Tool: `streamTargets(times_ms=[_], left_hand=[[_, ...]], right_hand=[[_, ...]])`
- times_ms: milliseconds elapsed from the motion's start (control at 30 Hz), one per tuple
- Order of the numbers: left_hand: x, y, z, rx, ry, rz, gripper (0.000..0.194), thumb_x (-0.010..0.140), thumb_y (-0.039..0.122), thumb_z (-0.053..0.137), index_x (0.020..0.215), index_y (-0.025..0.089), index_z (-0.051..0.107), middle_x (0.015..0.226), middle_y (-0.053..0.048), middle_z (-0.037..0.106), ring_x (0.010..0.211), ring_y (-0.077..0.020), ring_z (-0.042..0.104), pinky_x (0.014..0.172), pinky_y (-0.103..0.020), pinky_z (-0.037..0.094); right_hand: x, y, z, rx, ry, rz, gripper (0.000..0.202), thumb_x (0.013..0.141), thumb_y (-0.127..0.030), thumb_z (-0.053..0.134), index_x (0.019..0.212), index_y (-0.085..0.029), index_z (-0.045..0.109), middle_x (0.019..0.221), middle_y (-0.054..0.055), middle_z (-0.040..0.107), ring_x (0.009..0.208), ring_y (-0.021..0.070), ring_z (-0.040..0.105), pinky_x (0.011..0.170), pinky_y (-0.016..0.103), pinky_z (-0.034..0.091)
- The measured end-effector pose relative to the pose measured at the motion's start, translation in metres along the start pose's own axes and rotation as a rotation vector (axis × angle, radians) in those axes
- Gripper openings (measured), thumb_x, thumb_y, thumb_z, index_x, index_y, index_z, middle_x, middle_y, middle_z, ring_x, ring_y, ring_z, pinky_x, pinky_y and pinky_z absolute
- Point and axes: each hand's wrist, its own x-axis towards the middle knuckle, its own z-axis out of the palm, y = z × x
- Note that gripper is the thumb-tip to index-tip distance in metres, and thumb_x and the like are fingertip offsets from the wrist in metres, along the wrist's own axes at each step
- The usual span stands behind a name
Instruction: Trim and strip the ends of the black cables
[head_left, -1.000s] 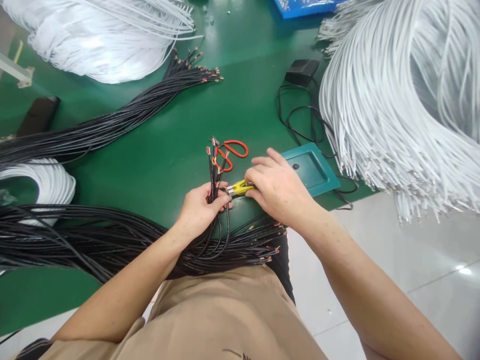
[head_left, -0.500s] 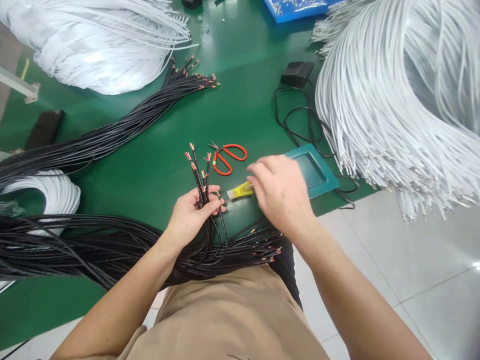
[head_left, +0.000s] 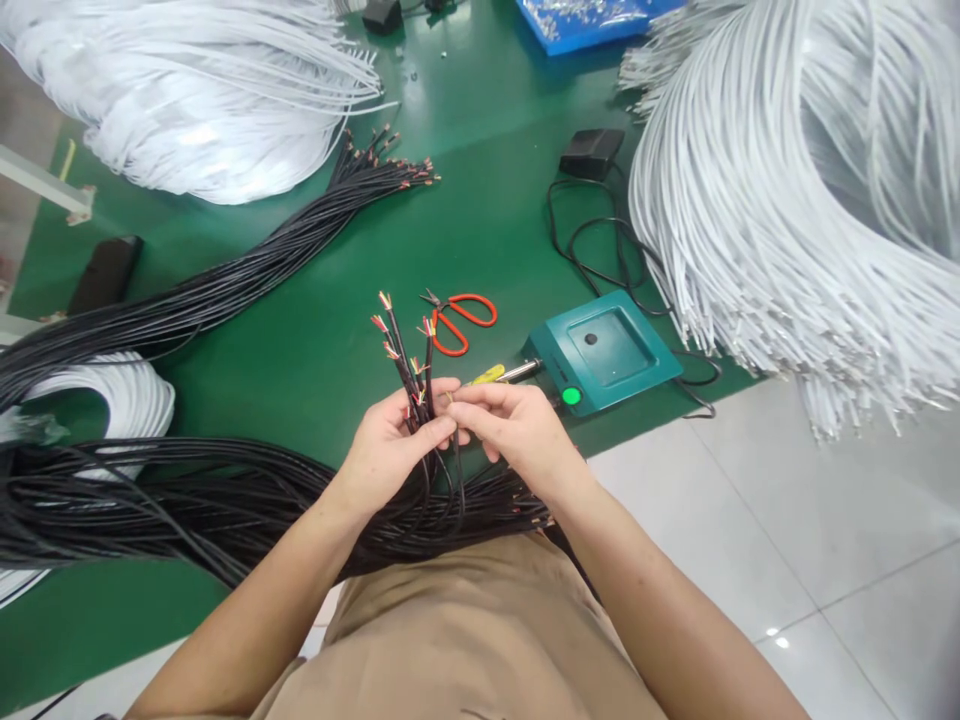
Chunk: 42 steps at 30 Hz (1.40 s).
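Observation:
My left hand (head_left: 390,440) is closed round several black cables (head_left: 405,370). Their stripped ends stand up above my fingers, showing thin red, white and yellow wires. Close against it, my right hand (head_left: 521,425) pinches the bared end of one cable (head_left: 457,460) between thumb and fingers. That cable's tip is mostly hidden by the fingertips. Just behind my right fingers is a yellow tool (head_left: 487,375), partly covered by them. A metal shaft (head_left: 519,371) juts from a teal machine (head_left: 555,360) with a green button. Red-handled snips (head_left: 454,320) lie beyond my hands.
A large bundle of black cables (head_left: 187,490) runs across the table's front edge, another (head_left: 262,255) behind it. Heaps of white cables (head_left: 720,200) flank both sides. A black pedal (head_left: 592,153) with a loose cord and a blue tray (head_left: 592,30) are farther back.
My right hand has moved left from in front of the teal machine to my left hand and now pinches a cable end there. The machine is uncovered. My left hand still holds the cables.

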Motion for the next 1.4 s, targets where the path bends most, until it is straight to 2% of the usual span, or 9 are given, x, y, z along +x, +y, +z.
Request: streamTargets(times_ms=[233,367,533,667,733,833,1000,1167,1400], left_hand=[[-0.001,0.004,0.003,-0.140,-0.082,-0.029,0.038,0.073,0.021,0.076,0.110,0.022,0.066,0.073,0.002,0.067,0.064,-0.0089,0.062,0.064,-0.021,0.049],[-0.001,0.009,0.004,-0.207,-0.096,-0.080,0.035,0.072,0.020,0.077,0.106,0.022,0.067,0.075,0.002,0.067,0.063,-0.0081,0.061,0.062,-0.020,0.048],[-0.001,0.015,0.000,-0.292,-0.106,-0.135,0.029,0.071,0.019,0.077,0.099,0.020,0.070,0.086,-0.003,0.070,0.076,-0.0123,0.065,0.074,-0.025,0.053],[-0.001,0.016,-0.003,-0.263,-0.085,-0.156,0.028,0.072,0.021,0.076,0.100,0.019,0.069,0.090,-0.003,0.069,0.083,-0.0156,0.067,0.081,-0.031,0.054],[0.000,0.015,-0.003,-0.226,-0.051,-0.150,0.027,0.072,0.022,0.076,0.098,0.018,0.068,0.087,-0.002,0.068,0.080,-0.0151,0.066,0.081,-0.032,0.053],[0.001,0.014,-0.001,-0.165,-0.013,-0.114,0.028,0.069,0.023,0.078,0.094,0.017,0.067,0.083,-0.002,0.067,0.077,-0.0145,0.065,0.080,-0.031,0.051],[0.002,0.012,0.002,-0.113,-0.019,-0.048,0.023,0.066,0.021,0.079,0.080,0.017,0.062,0.078,0.001,0.065,0.076,-0.0131,0.062,0.078,-0.027,0.049],[0.001,0.011,0.003,-0.117,0.013,-0.008,0.025,0.067,0.018,0.078,0.074,0.018,0.054,0.075,0.004,0.056,0.073,-0.0086,0.056,0.073,-0.022,0.046],[0.000,0.007,0.002,-0.089,0.038,0.011,0.027,0.067,0.021,0.078,0.076,0.019,0.052,0.071,0.005,0.055,0.068,-0.0086,0.054,0.069,-0.021,0.045]], right_hand=[[0.001,0.000,-0.002,0.206,-0.074,-0.015,0.022,0.069,-0.035,0.076,0.074,-0.015,0.066,0.058,-0.002,0.062,0.052,0.0071,0.051,0.046,0.019,0.031],[0.002,0.000,0.001,0.302,-0.092,-0.041,0.022,0.067,-0.031,0.078,0.073,-0.016,0.063,0.060,-0.004,0.062,0.055,0.0079,0.056,0.054,0.021,0.041],[-0.005,-0.007,-0.011,0.308,-0.073,-0.178,0.021,0.069,-0.029,0.078,0.072,-0.019,0.060,0.069,-0.003,0.064,0.066,0.0109,0.061,0.072,0.027,0.050],[-0.017,-0.024,-0.041,0.236,-0.366,-0.123,0.037,0.083,-0.054,0.059,0.080,-0.017,0.064,0.054,-0.002,0.061,0.044,0.0082,0.050,0.046,0.020,0.041],[-0.022,-0.034,-0.051,0.161,-0.428,-0.079,0.049,0.086,-0.061,0.049,0.086,-0.016,0.066,0.051,-0.001,0.060,0.037,0.0076,0.044,0.037,0.020,0.034],[-0.022,-0.041,-0.050,-0.019,-0.287,-0.053,0.035,0.086,-0.049,0.055,0.083,-0.016,0.066,0.055,-0.001,0.062,0.039,0.0065,0.045,0.040,0.019,0.035],[-0.007,-0.024,-0.018,-0.180,-0.033,-0.079,0.012,0.081,-0.029,0.060,0.081,-0.018,0.063,0.063,-0.003,0.062,0.046,0.0058,0.047,0.046,0.019,0.036],[0.000,-0.003,0.000,-0.263,0.061,-0.136,0.019,0.078,-0.035,0.065,0.088,-0.020,0.067,0.062,-0.004,0.059,0.051,0.0075,0.047,0.050,0.021,0.037],[0.002,0.001,0.010,-0.168,0.180,-0.209,0.020,0.072,-0.037,0.071,0.082,-0.020,0.067,0.055,-0.007,0.045,0.051,0.0076,0.039,0.051,0.022,0.032]])
